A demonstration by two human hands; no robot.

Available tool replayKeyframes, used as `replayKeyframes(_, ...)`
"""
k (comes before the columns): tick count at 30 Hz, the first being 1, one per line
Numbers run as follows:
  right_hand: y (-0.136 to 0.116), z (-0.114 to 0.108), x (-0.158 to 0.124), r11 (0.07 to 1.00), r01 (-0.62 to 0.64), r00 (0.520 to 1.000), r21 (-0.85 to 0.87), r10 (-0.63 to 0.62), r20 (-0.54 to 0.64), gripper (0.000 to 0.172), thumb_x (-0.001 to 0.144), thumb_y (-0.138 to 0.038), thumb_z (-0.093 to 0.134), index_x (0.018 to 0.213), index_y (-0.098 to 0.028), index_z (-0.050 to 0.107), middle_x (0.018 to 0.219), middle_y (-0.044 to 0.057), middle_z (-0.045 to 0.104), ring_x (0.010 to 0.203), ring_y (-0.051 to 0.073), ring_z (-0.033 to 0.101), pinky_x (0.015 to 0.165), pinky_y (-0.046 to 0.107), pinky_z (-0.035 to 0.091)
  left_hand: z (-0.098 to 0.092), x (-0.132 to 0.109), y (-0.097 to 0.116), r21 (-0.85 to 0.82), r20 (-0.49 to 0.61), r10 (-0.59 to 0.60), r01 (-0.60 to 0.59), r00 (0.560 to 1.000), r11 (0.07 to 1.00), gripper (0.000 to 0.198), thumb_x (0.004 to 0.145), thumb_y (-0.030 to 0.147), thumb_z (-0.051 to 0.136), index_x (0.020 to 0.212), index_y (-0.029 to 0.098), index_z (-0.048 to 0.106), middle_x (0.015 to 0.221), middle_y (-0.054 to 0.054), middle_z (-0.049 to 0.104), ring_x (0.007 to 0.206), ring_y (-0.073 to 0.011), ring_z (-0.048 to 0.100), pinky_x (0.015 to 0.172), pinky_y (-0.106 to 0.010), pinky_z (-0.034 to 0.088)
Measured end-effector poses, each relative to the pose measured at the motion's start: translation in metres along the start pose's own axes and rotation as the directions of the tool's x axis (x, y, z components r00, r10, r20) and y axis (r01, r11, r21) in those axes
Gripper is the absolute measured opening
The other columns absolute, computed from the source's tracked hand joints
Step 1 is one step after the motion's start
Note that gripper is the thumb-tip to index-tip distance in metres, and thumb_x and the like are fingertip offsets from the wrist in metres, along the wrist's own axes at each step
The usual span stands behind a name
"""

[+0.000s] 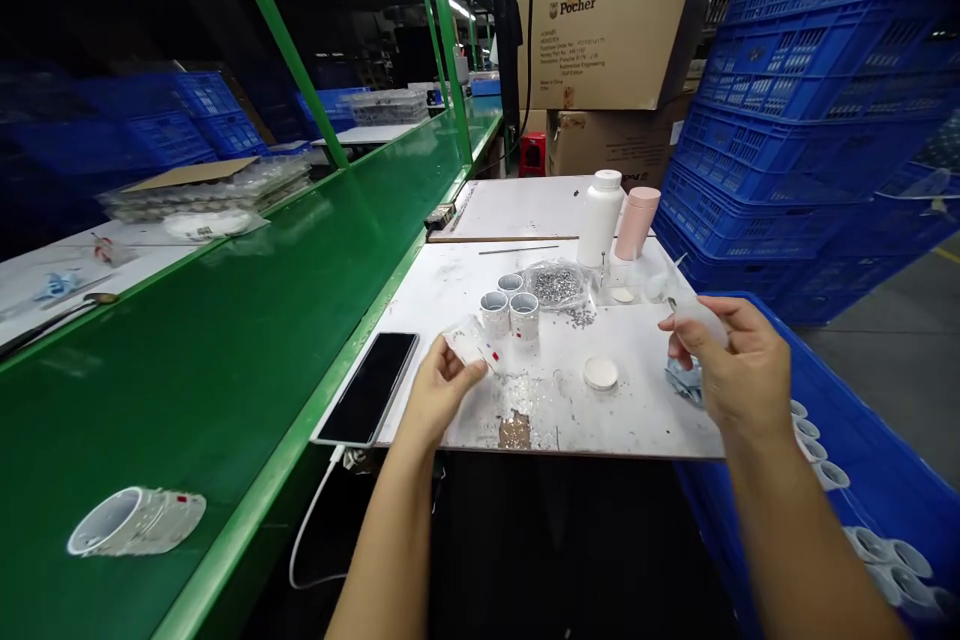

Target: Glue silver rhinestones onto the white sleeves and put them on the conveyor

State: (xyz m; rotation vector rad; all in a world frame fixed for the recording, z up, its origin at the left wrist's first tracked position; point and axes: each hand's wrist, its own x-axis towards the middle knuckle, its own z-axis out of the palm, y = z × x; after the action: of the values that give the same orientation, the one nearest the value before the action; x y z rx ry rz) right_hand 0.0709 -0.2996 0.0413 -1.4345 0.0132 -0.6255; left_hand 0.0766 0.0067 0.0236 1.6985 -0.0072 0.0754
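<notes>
The left hand [442, 392] pinches a small clear packet [469, 342] between thumb and fingertips; the right hand [744, 365] grips something translucent [701, 316] (too blurred to name) in a closed pinch.

A small white strip with red marks [471, 342] sits pinched in the left hand [442, 392], and the right hand [750, 375] grips a translucent plastic piece [703, 320] (its exact shape is hard to tell).

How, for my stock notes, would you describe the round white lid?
Find the white work board beside the green bench. Near its front edge, left of the right hand, lies the lid, alone and flat, unlike the clustered cups.
</notes>
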Motion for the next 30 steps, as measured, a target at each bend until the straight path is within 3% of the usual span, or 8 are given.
replayKeyframes(2,-0.013,0.014,-0.014,0.982,-0.068,0.998,0.179,0.068,0.009,0.035,0.072,-0.034,0.076,0.101,-0.021,0.063,0.064,-0.002,0.062,0.043,0.01,0.046,0.039,0.022,0.031,0.019,-0.017,0.005,-0.162,0.156,-0.04,0.065,0.987,0.985,0.057,0.072,0.041,0.074,0.12,0.017,0.054,0.115,-0.012,0.066,0.108,-0.0259,0.062,0.09,-0.035,0.049)
replayKeyframes(4,-0.019,0.031,-0.021,0.963,-0.049,0.998,0.266,0.059,-0.031,0.033,0.07,-0.035,0.076,0.098,-0.02,0.065,0.052,-0.007,0.047,0.042,0.008,0.04,0.039,0.021,0.028,0.038,-0.023,0.006,-0.245,0.253,-0.054,0.118,0.966,0.962,0.062,0.073,0.038,0.073,0.126,0.017,0.051,0.115,-0.011,0.065,0.105,-0.0244,0.063,0.087,-0.033,0.049)
replayKeyframes(8,-0.011,0.056,-0.021,0.967,0.064,0.994,0.248,-0.038,-0.106,0.038,0.081,-0.056,0.061,0.084,-0.018,0.063,0.057,-0.004,0.042,0.045,0.009,0.041,0.041,0.023,0.03,0.065,-0.019,0.0,-0.234,0.362,-0.098,0.192,0.927,0.953,0.076,0.074,0.032,0.071,0.141,0.022,0.036,0.097,-0.004,0.065,0.086,-0.0162,0.062,0.081,-0.029,0.048)
replayKeyframes(11,0.005,0.062,-0.021,0.966,0.153,0.98,0.207,-0.122,-0.155,0.044,0.086,-0.061,0.05,0.079,-0.019,0.06,0.055,-0.003,0.041,0.045,0.01,0.04,0.042,0.024,0.031,0.072,-0.014,-0.006,-0.194,0.428,-0.109,0.209,0.897,0.959,0.073,0.075,0.031,0.071,0.139,0.023,0.036,0.086,0.0,0.061,0.076,-0.0128,0.059,0.074,-0.026,0.047)
replayKeyframes(17,0.029,0.063,-0.034,0.988,0.137,0.975,0.074,-0.121,-0.188,0.039,0.087,-0.054,0.05,0.074,-0.018,0.061,0.049,-0.003,0.043,0.041,0.011,0.04,0.043,0.027,0.031,0.072,-0.015,-0.014,-0.074,0.397,-0.101,0.141,0.912,0.987,0.07,0.073,0.03,0.072,0.136,0.025,0.043,0.08,0.001,0.054,0.072,-0.0125,0.055,0.068,-0.025,0.045)
replayKeyframes(30,0.032,0.064,-0.041,0.98,0.197,0.966,-0.001,-0.194,-0.169,0.034,0.087,-0.047,0.052,0.074,-0.018,0.065,0.048,-0.002,0.048,0.04,0.011,0.043,0.041,0.026,0.032,0.072,-0.017,-0.012,-0.021,0.39,-0.1,0.118,0.915,0.993,0.067,0.073,0.03,0.072,0.135,0.026,0.045,0.081,0.0,0.054,0.075,-0.0144,0.055,0.069,-0.026,0.044)
